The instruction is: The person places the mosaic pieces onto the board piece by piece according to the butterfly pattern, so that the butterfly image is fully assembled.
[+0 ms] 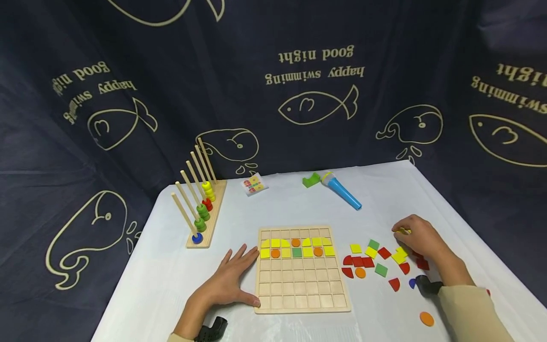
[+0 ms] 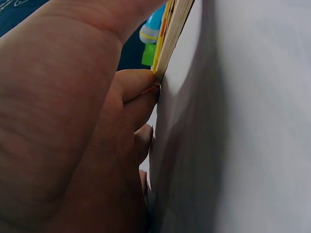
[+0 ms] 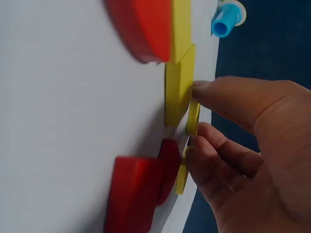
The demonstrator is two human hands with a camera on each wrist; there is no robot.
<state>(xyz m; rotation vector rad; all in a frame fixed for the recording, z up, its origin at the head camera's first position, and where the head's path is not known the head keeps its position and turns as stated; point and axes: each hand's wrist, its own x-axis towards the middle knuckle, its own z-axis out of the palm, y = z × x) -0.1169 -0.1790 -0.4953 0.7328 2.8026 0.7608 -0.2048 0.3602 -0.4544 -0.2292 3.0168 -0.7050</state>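
A wooden grid board (image 1: 299,289) lies in front of me, its second and third rows from the far side filled with yellow, orange and green pieces. My left hand (image 1: 228,280) rests spread at the board's left side, thumb at the near corner and a fingertip at the edge. Off to the right, my right hand (image 1: 425,240) reaches over the loose pieces. Its thumb and a finger pinch a small yellow piece (image 3: 193,116), low over the white tabletop in the right wrist view. Close by lie another yellow piece (image 3: 181,177), a yellow square (image 3: 180,87) and red pieces (image 3: 133,191).
Loose red, yellow, green and orange pieces, among them a green square (image 1: 381,270), scatter right of the board. A blue toy microphone (image 1: 345,194), a green block (image 1: 311,180) and a printed card (image 1: 254,184) lie farther back. A peg stand (image 1: 216,209) with coloured beads stands left.
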